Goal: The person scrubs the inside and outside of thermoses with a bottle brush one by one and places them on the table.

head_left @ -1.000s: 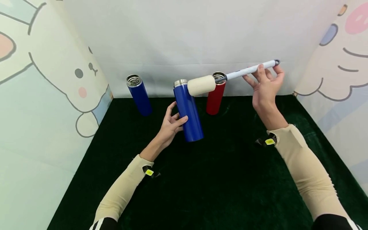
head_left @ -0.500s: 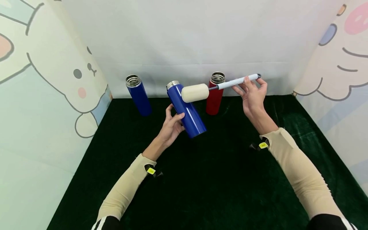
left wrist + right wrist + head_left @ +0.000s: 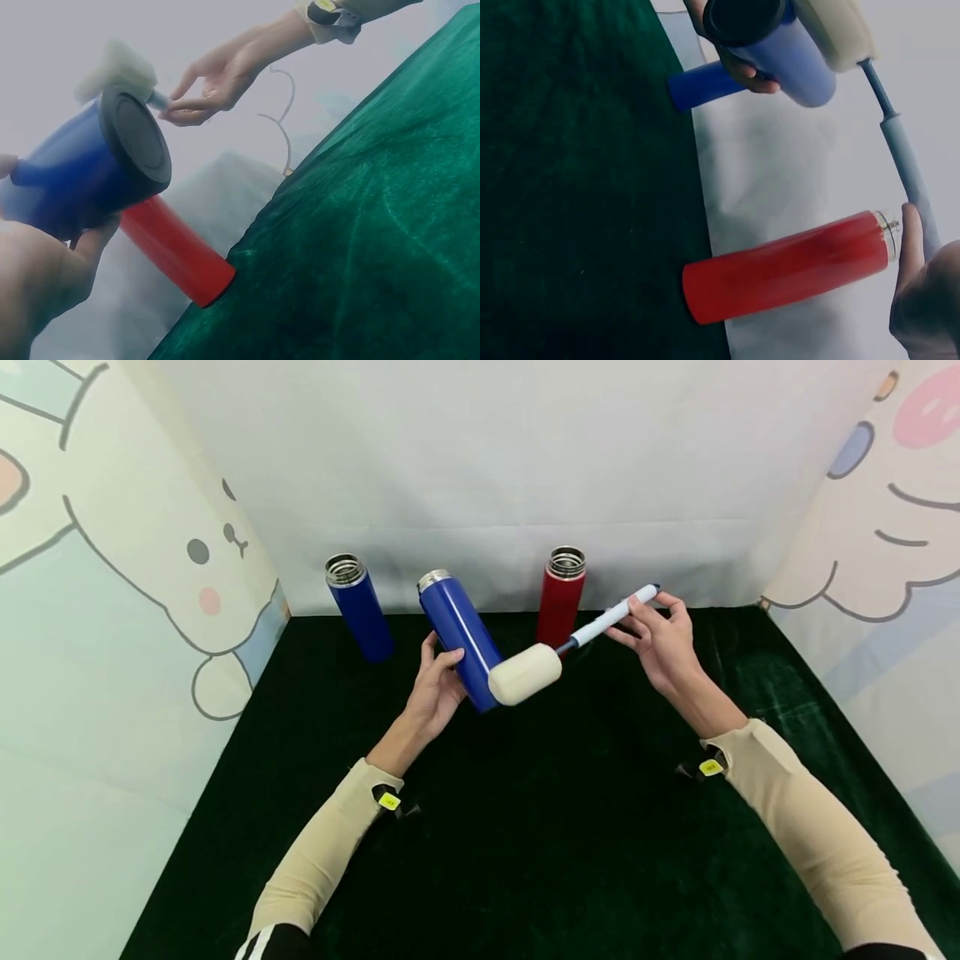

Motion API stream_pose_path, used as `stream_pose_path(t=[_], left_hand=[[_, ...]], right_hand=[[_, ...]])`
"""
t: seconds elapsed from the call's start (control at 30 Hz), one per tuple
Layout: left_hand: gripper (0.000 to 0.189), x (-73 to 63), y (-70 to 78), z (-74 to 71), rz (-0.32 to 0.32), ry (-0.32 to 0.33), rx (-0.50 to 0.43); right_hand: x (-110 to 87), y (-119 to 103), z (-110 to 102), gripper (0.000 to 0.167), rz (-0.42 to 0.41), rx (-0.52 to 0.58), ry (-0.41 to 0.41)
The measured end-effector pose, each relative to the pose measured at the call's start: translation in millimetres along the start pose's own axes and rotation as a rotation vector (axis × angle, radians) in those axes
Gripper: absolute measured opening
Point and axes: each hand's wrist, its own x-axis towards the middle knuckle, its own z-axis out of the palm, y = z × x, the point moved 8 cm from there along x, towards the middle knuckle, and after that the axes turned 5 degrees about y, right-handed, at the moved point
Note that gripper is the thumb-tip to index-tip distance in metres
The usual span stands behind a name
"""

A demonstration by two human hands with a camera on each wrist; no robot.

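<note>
Left hand: thumb and fingers wrapped round the blue bottle, which is held clear of the green cloth. Right hand: thumb and fingers pinch the brush handle near its outer end.

Alignment: the bottle leans. Its open mouth points up and toward the person's left; its base lies down and to the right. The brush runs the opposite way, from the right hand down and leftward to the sponge. The two long axes converge at the base end, so the sponge sits by the base while the mouth faces away from it. Of the two hands, the left is nearer the mouth. Whether sponge and bottle touch, I cannot tell.

Surroundings: a red bottle stands upright behind the brush; a second blue bottle stands farther left.
</note>
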Motion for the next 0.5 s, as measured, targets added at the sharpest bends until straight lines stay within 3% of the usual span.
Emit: stream_pose_path(t=[0.3, 0.5], left_hand=[[0.087, -1.0, -0.4, 0.7, 0.009, -0.017, -0.001], [0.056, -6.5, -4.6, 8.2, -0.01, -0.054, 0.011]], right_hand=[[2.4, 6.7, -4.4, 0.038, 0.073, 0.033, -0.038], [12.4, 14.8, -4.8, 0.024, 0.112, 0.178, 0.028]])
